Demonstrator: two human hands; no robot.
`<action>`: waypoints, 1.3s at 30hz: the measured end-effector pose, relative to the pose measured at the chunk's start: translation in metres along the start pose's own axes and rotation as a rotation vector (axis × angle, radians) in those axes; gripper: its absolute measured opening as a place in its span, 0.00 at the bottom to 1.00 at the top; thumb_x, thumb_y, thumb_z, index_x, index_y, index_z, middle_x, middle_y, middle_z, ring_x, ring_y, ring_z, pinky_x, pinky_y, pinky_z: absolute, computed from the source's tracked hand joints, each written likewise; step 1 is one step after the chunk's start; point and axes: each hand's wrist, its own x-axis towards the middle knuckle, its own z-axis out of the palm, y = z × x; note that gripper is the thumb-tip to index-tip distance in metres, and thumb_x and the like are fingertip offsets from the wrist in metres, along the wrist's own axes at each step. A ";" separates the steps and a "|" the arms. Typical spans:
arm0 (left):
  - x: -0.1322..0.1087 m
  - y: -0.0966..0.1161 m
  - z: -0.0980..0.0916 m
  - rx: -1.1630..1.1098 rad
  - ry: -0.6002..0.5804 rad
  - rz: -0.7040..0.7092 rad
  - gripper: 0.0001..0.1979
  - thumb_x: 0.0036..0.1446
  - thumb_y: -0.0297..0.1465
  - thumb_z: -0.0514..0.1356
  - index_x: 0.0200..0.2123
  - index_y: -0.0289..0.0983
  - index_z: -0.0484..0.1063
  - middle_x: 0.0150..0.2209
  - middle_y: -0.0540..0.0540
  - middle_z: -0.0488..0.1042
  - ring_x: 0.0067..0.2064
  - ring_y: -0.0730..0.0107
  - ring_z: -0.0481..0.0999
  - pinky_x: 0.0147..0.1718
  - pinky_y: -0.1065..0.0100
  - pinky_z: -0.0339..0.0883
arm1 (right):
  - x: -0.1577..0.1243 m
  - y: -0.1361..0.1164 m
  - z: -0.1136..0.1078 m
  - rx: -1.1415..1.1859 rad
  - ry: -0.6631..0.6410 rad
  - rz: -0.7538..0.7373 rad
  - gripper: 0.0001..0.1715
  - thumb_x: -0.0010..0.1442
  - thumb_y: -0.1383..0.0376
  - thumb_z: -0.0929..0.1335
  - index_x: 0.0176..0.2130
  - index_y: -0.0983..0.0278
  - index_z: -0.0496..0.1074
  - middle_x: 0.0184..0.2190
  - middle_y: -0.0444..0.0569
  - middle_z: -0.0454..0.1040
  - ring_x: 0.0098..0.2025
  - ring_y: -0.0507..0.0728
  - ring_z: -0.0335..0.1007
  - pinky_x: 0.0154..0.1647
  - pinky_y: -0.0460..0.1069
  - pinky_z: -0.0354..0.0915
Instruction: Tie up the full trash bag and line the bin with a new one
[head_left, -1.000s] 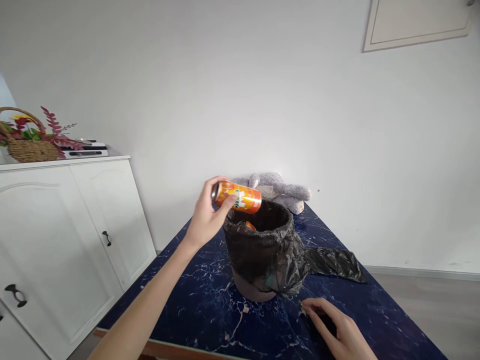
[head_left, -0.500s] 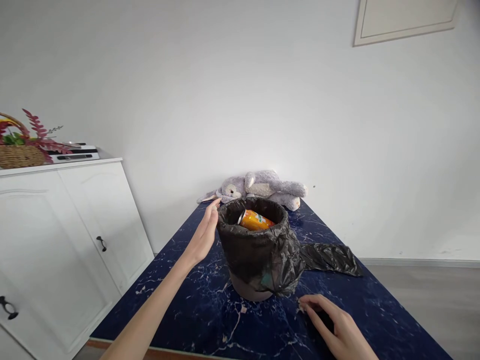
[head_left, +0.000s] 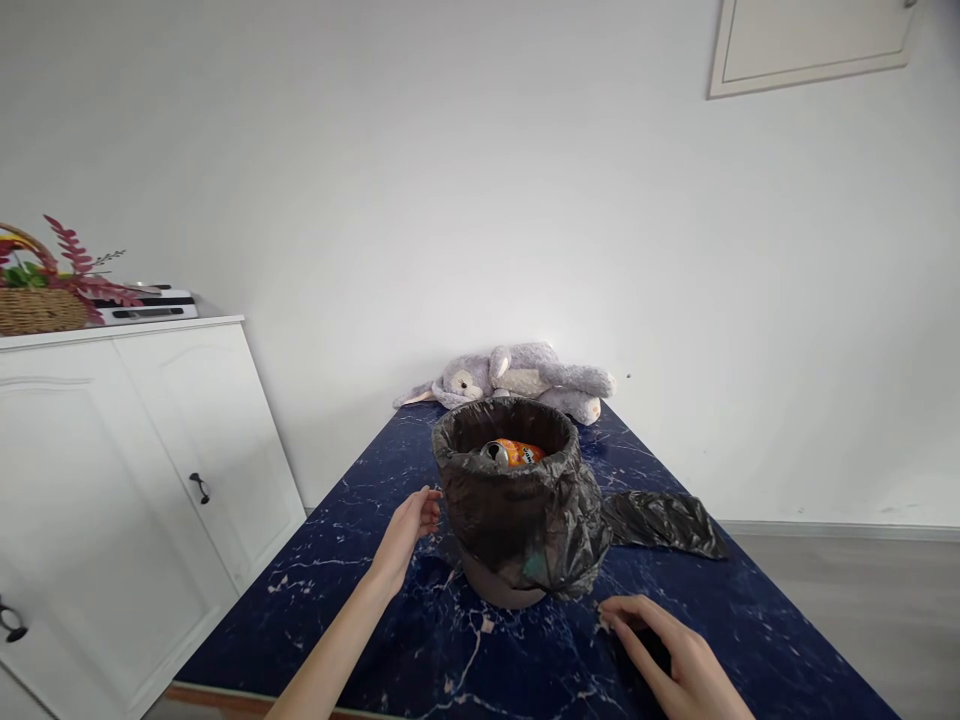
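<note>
A bin lined with a black plastic bag (head_left: pixel 517 515) stands upright on the dark blue marbled table (head_left: pixel 375 640). Inside its mouth an orange drink can (head_left: pixel 521 453) lies tilted, its silver top facing left and its lower part hidden. My left hand (head_left: pixel 409 525) is beside the bin's left wall, open, with fingers loosely bent and nothing in them; whether the fingertips touch the bag I cannot tell. On the table at the front right rests my right hand (head_left: pixel 667 640), thumb and fingertips drawn together against the surface, with no object visible between them.
A loose tail of black bag (head_left: pixel 664 522) trails to the right across the table. Behind the bin, a grey plush rabbit (head_left: pixel 517 375) lies on its side against the wall. To the left stands a white cabinet (head_left: pixel 172 440) with a flower basket (head_left: pixel 41 310) on top.
My left hand has dropped from the bin's rim to lower beside its wall. The can sits deeper in the bin and has turned, its top showing more. My right hand has stayed put.
</note>
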 end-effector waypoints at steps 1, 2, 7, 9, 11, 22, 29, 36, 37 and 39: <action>0.000 -0.003 0.000 -0.009 -0.010 -0.008 0.33 0.57 0.64 0.60 0.41 0.37 0.76 0.35 0.44 0.76 0.39 0.58 0.78 0.42 0.59 0.73 | 0.000 0.000 0.000 0.004 -0.001 -0.001 0.23 0.71 0.43 0.65 0.48 0.55 0.79 0.49 0.54 0.84 0.50 0.64 0.84 0.45 0.49 0.78; -0.001 -0.006 0.000 -0.014 -0.022 -0.015 0.33 0.57 0.63 0.60 0.41 0.37 0.76 0.36 0.45 0.76 0.38 0.59 0.78 0.42 0.60 0.72 | 0.000 0.000 0.000 0.011 -0.004 0.000 0.23 0.71 0.43 0.65 0.48 0.55 0.79 0.49 0.54 0.84 0.49 0.64 0.84 0.45 0.49 0.78; -0.007 -0.019 0.001 0.006 -0.071 -0.043 0.30 0.56 0.62 0.64 0.38 0.39 0.75 0.32 0.48 0.74 0.35 0.60 0.74 0.39 0.61 0.68 | 0.000 -0.001 0.000 0.028 -0.009 0.001 0.22 0.71 0.44 0.66 0.48 0.54 0.79 0.47 0.53 0.84 0.48 0.64 0.84 0.43 0.49 0.79; -0.008 -0.024 0.002 0.010 -0.101 -0.048 0.31 0.56 0.63 0.63 0.38 0.40 0.75 0.31 0.49 0.74 0.35 0.61 0.74 0.39 0.61 0.68 | 0.000 0.000 0.000 0.027 -0.009 0.006 0.22 0.71 0.44 0.66 0.48 0.54 0.79 0.48 0.53 0.84 0.49 0.64 0.84 0.43 0.49 0.78; -0.009 -0.027 0.004 0.006 -0.135 -0.044 0.32 0.58 0.65 0.59 0.38 0.40 0.75 0.32 0.48 0.75 0.34 0.61 0.74 0.39 0.61 0.67 | 0.000 0.002 0.000 0.030 -0.015 0.021 0.23 0.71 0.43 0.66 0.48 0.55 0.79 0.48 0.53 0.84 0.49 0.64 0.84 0.44 0.48 0.78; -0.018 -0.022 0.005 -0.001 -0.254 -0.034 0.27 0.62 0.60 0.62 0.33 0.41 0.79 0.31 0.47 0.78 0.36 0.58 0.74 0.41 0.60 0.67 | -0.001 0.004 0.000 0.044 -0.039 0.050 0.24 0.71 0.42 0.65 0.49 0.55 0.78 0.51 0.53 0.83 0.52 0.64 0.82 0.46 0.49 0.78; -0.019 -0.016 0.007 -0.099 -0.204 -0.064 0.27 0.58 0.59 0.66 0.31 0.39 0.79 0.29 0.47 0.75 0.35 0.60 0.72 0.39 0.62 0.65 | 0.001 0.011 -0.001 0.029 -0.080 0.058 0.23 0.73 0.44 0.64 0.52 0.54 0.77 0.52 0.53 0.82 0.53 0.64 0.81 0.46 0.48 0.76; -0.019 0.006 0.007 -0.367 -0.239 -0.137 0.30 0.54 0.60 0.69 0.30 0.36 0.79 0.29 0.45 0.72 0.32 0.64 0.72 0.37 0.63 0.69 | 0.001 0.010 -0.002 0.042 -0.102 0.080 0.24 0.73 0.44 0.64 0.53 0.55 0.78 0.52 0.55 0.82 0.52 0.64 0.81 0.46 0.49 0.76; -0.019 0.012 0.007 -0.407 -0.236 -0.140 0.29 0.55 0.59 0.69 0.30 0.36 0.79 0.29 0.45 0.72 0.33 0.63 0.72 0.37 0.63 0.70 | 0.001 0.010 -0.002 0.042 -0.098 0.071 0.23 0.73 0.44 0.64 0.52 0.54 0.78 0.52 0.55 0.82 0.52 0.64 0.81 0.46 0.49 0.76; -0.019 0.024 0.006 -0.478 -0.216 -0.143 0.26 0.58 0.56 0.69 0.32 0.36 0.80 0.31 0.44 0.73 0.35 0.63 0.74 0.39 0.63 0.72 | 0.002 0.012 -0.002 0.043 -0.095 0.061 0.23 0.73 0.44 0.65 0.51 0.54 0.79 0.51 0.54 0.82 0.52 0.64 0.81 0.47 0.49 0.76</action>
